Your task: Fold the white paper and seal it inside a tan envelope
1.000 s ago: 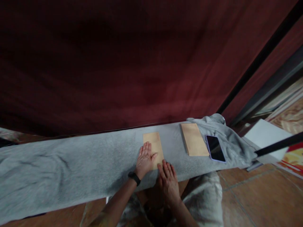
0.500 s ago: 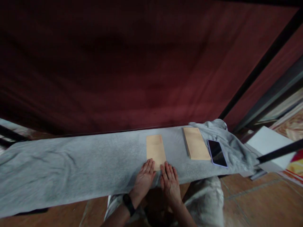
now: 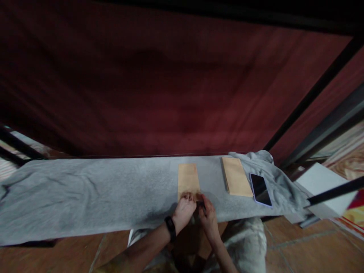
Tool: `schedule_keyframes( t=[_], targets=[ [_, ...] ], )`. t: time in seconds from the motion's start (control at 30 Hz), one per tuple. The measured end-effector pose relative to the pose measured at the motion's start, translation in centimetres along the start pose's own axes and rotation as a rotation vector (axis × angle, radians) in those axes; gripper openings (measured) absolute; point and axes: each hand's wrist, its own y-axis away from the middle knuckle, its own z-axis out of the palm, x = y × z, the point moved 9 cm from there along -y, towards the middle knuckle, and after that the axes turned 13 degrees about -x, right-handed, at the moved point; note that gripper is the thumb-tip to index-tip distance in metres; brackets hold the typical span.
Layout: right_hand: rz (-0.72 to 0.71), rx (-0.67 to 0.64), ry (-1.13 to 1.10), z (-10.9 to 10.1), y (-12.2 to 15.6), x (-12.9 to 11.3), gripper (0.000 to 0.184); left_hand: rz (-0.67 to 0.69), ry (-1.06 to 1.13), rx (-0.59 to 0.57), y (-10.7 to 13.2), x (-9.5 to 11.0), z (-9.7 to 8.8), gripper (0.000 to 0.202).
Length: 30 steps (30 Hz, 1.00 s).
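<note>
A tan envelope (image 3: 188, 178) lies lengthwise on the grey cloth (image 3: 85, 193) that covers a long narrow bench. My left hand (image 3: 184, 210), with a black band on its wrist, has its fingers curled on the envelope's near end. My right hand (image 3: 208, 216) is right beside it, fingers bent at the same near edge, pinching it. The near end of the envelope is hidden under my fingers. A stack of tan envelopes (image 3: 236, 176) lies further right.
A dark phone (image 3: 260, 189) lies face up right of the stack, on bunched grey cloth. A dark red curtain (image 3: 170, 83) hangs behind the bench. A white box (image 3: 324, 182) and a black bar (image 3: 332, 193) stand at the right. Tiled floor lies below.
Both hands lay flat on the envelope a second ago. They slid back to its near edge, and the fingers have now curled and closed on that edge.
</note>
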Motion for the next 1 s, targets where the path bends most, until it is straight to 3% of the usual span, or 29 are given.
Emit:
schedule_keyframes(
  t=[0.13, 0.23, 0.33, 0.4, 0.5, 0.63, 0.73, 0.83, 0.9, 1.0],
  targets=[
    [0.138, 0.054, -0.199, -0.8, 0.1, 2.0, 0.048, -0.1, 0.239, 0.063, -0.4, -2.4, -3.2, 0.038],
    [0.189, 0.07, -0.362, -0.9, 0.0, 2.3, 0.048, -0.306, 0.726, 0.22, 0.4, -6.7, -5.0, 0.023],
    [0.199, 0.014, -0.515, 0.0, -0.5, 1.4, 0.049, -0.516, 1.461, 0.399, 2.1, -9.2, -2.5, 0.016],
    [0.184, -0.042, -0.511, 0.6, -0.8, 0.3, 0.049, -0.555, 1.901, 0.459, 2.7, -8.1, 0.5, 0.027],
    [0.128, -0.05, -0.356, 0.4, -1.0, -1.2, 0.047, -0.603, 2.19, 0.407, 3.4, -5.4, 4.1, 0.036],
    [0.103, 0.005, -0.158, -0.3, -0.4, -1.4, 0.042, -0.651, 2.279, 0.312, 3.9, -3.3, 6.2, 0.036],
    [0.099, 0.001, -0.098, -0.3, -0.2, -0.7, 0.04, -0.672, 2.26, 0.18, 3.9, -2.2, 6.5, 0.043],
    [0.121, -0.004, -0.03, -0.7, -0.3, 0.0, 0.041, -0.604, 2.2, 0.074, 3.9, -0.9, 6.2, 0.053],
    [0.111, -0.002, 0.038, -1.2, -0.3, -0.2, 0.041, -0.509, 2.077, 0.036, 3.8, -0.3, 5.6, 0.058],
    [0.034, -0.047, 0.145, -1.3, 0.0, -1.5, 0.044, -0.32, 1.639, 0.106, 3.5, -1.1, 3.0, 0.054]
  ],
)
